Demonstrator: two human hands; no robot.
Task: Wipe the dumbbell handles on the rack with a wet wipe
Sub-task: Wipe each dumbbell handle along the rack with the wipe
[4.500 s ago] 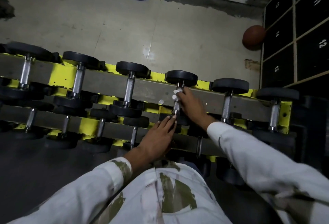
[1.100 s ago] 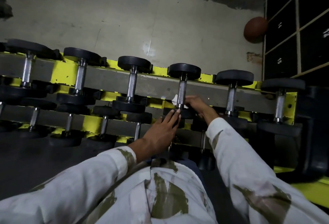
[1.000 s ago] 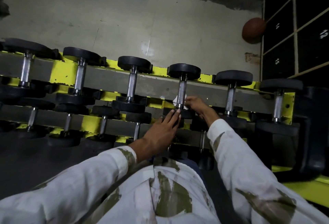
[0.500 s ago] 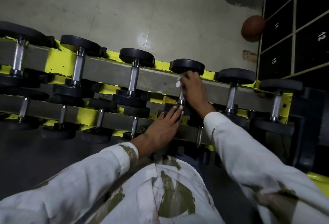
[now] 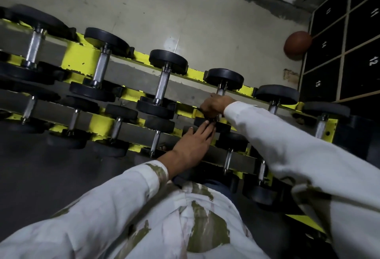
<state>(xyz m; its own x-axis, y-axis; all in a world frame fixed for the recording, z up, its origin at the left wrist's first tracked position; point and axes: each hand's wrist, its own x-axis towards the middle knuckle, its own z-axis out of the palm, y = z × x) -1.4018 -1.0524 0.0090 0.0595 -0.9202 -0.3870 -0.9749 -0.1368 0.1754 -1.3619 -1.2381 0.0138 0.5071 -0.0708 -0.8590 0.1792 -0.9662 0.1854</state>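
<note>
1. Sleeves (image 5: 123,203) of pale, blotched cloth fill the near edge, cut off by the frame on both sides.
2. The left hand (image 5: 193,141) lies flat, fingers together and holding nothing, on the lower tier of the rack (image 5: 82,57), its fingertips touching the dumbbell's near black plate (image 5: 223,127).
3. The right hand (image 5: 213,104) is curled round the lower part of the dumbbell handle (image 5: 221,92); only a short stub of bare steel shows above it.
4. The wet wipe is hidden here; half a second ago a white scrap showed at the hand, which then sat higher on the handle.
5. The rack carries two tiers of dumbbells; the leftmost ones are cut off.
6. Beyond, an orange ball (image 5: 297,45) rests on the floor against numbered lockers (image 5: 349,52), digits hard to read.
</note>
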